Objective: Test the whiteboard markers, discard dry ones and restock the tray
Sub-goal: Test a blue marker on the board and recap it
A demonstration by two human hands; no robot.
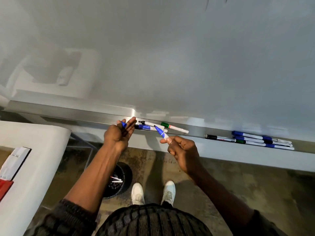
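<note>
We can't read the labels on the markers in the tray [196, 136], they're way too small. The bin [119, 181] on the floor is half hidden behind the left forearm, so what's inside is just a blur of white bits. The red and white stuff [10, 169] on the surface [39, 142] gets cut off by the left edge.

floor [238, 193]: mottled brown-grey concrete
table [42, 150]: white, at left
light: soft glare on the grey wall [170, 48]
</note>
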